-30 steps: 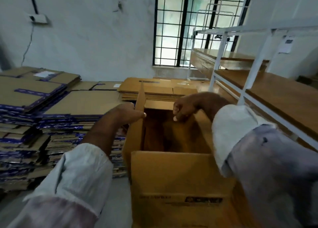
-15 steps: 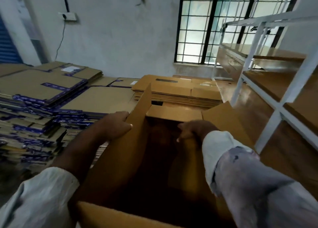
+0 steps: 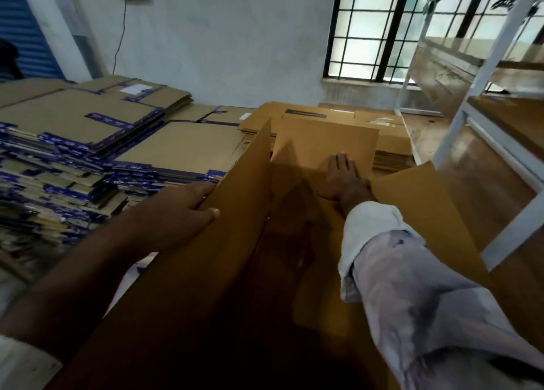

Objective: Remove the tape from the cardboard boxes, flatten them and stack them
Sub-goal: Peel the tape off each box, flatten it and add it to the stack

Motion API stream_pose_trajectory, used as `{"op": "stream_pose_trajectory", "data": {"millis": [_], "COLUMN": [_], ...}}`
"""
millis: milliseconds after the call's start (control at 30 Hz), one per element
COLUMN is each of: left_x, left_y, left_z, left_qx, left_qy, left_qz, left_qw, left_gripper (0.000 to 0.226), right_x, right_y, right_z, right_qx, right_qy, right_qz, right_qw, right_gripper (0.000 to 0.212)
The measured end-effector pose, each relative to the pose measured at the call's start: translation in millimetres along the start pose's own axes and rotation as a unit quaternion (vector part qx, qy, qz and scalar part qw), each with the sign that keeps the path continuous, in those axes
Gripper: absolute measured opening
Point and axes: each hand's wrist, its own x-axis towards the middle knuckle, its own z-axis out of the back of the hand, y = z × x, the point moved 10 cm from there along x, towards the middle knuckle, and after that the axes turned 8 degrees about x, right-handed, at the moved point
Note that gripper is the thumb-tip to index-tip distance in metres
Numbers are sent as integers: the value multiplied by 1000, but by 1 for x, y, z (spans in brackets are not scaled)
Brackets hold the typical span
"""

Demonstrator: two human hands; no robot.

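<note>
While the left hand [image 3: 179,210] pinches the open cardboard box's [image 3: 206,272] left wall, grip curled over its edge, the right hand [image 3: 343,179] presses flat, fingers spread, on the far flap [image 3: 323,142].

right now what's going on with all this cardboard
A person is collapsing an opened box. The left hand grips the edge of its left wall, while the right hand presses flat, fingers straight, on the far flap inside. The box is not yet flat. Stacks of flattened boxes, many with blue tape, lie to the left and ahead, and a white rack stands on the right.
</note>
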Motion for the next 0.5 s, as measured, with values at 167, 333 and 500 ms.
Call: {"op": "stream_pose_trajectory", "data": {"millis": [167,333,500], "left_x": [-6,-10,-18], "left_y": [-7,-5,6], "left_z": [1,0,-3], "left_qx": [8,-6,-48], "left_qy": [3,-5,24], "left_qz": [-31,-50,-55], "left_qw": [999,999,997], "left_gripper": [42,33,32], "right_x": [-22,-104,-224], "right_y": [-2,-37,-56], "right_z": [23,79,115], "right_qx": [10,9,67], "right_qy": [7,-77,-87], "right_qz": [-5,-113,-174], "right_qw": [1000,991,979], "right_gripper": [108,78,67]}}
